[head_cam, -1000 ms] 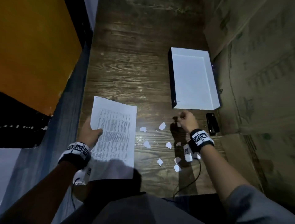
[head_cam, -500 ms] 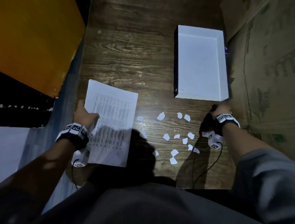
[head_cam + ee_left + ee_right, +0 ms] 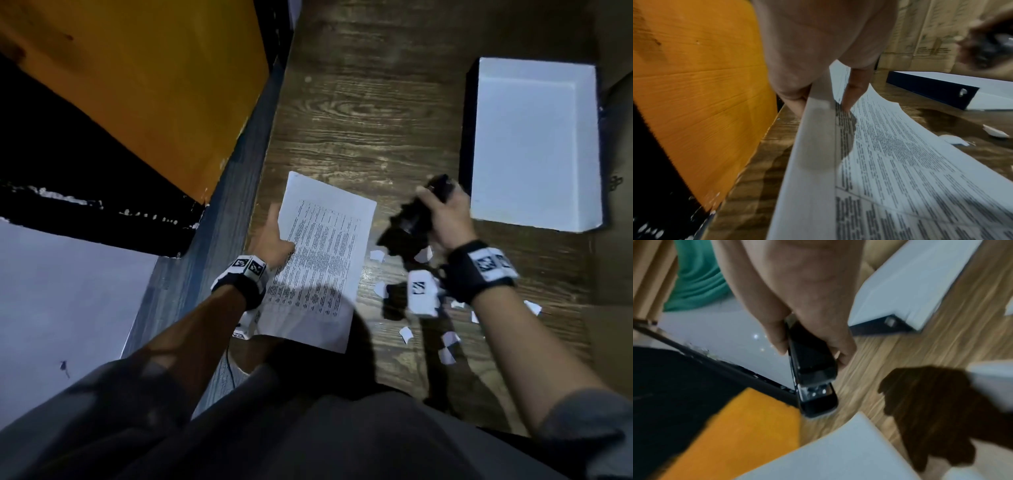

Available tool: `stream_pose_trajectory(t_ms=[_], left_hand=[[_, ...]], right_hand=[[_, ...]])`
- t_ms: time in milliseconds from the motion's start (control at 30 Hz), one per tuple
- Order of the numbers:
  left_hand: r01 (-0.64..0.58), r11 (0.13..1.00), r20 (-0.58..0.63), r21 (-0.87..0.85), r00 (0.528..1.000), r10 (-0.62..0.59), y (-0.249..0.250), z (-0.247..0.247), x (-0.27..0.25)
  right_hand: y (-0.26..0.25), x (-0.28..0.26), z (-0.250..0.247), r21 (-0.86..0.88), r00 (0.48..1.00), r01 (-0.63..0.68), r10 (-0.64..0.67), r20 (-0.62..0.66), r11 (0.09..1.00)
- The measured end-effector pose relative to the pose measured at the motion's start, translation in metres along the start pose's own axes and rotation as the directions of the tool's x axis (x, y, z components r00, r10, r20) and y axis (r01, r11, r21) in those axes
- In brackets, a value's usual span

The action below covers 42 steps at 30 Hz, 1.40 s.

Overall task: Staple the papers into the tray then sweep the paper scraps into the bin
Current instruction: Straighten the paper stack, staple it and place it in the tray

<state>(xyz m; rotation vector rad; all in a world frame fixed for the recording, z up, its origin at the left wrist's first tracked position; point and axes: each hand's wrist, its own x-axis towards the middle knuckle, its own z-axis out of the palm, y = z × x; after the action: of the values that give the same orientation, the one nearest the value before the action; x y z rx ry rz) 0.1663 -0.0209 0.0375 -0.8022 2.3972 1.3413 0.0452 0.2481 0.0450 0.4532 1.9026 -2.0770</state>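
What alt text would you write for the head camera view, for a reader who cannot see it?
A person's right hand holds a black stapler above a dark wooden table, while the left hand grips the edge of a stack of white printed papers. Small white paper scraps lie scattered beneath the right wrist, and an empty white rectangular tray sits beyond.

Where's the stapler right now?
In the head view the stapler is gripped in the right hand, off the table between the papers and tray.

An orange board [image 3: 144, 85] stands beside the wooden table [image 3: 359, 113].
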Motion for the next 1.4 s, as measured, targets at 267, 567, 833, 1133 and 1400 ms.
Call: stream_pose_trajectory(t_ms=[267, 567, 833, 1133, 1400], left_hand=[[-0.102, 0.976, 0.032, 0.192, 0.995, 0.098, -0.01, 0.004, -0.011], [-0.175, 0.977, 0.098, 0.126, 0.982, 0.163, -0.018, 0.0, -0.017], [-0.202, 0.971, 0.099, 0.131, 0.977, 0.19, -0.029, 0.006, -0.017], [-0.243, 0.949, 0.144, 0.2, 0.965, 0.217, -0.021, 0.002, -0.028], [-0.275, 0.925, 0.141, 0.26, 0.959, 0.246, -0.014, 0.002, -0.035]], right_hand=[[-0.013, -0.022, 0.136, 0.46, 0.996, 0.083, -0.091, -0.004, 0.884], [-0.006, -0.035, 0.145, 0.538, 0.981, 0.19, -0.131, -0.146, 0.821], [0.003, -0.042, 0.155, 0.592, 0.96, 0.241, -0.098, -0.264, 0.769], [0.001, -0.045, 0.156, 0.545, 0.981, 0.188, -0.134, -0.138, 0.817], [-0.017, -0.043, 0.155, 0.461, 0.994, 0.067, -0.021, -0.104, 0.885]])
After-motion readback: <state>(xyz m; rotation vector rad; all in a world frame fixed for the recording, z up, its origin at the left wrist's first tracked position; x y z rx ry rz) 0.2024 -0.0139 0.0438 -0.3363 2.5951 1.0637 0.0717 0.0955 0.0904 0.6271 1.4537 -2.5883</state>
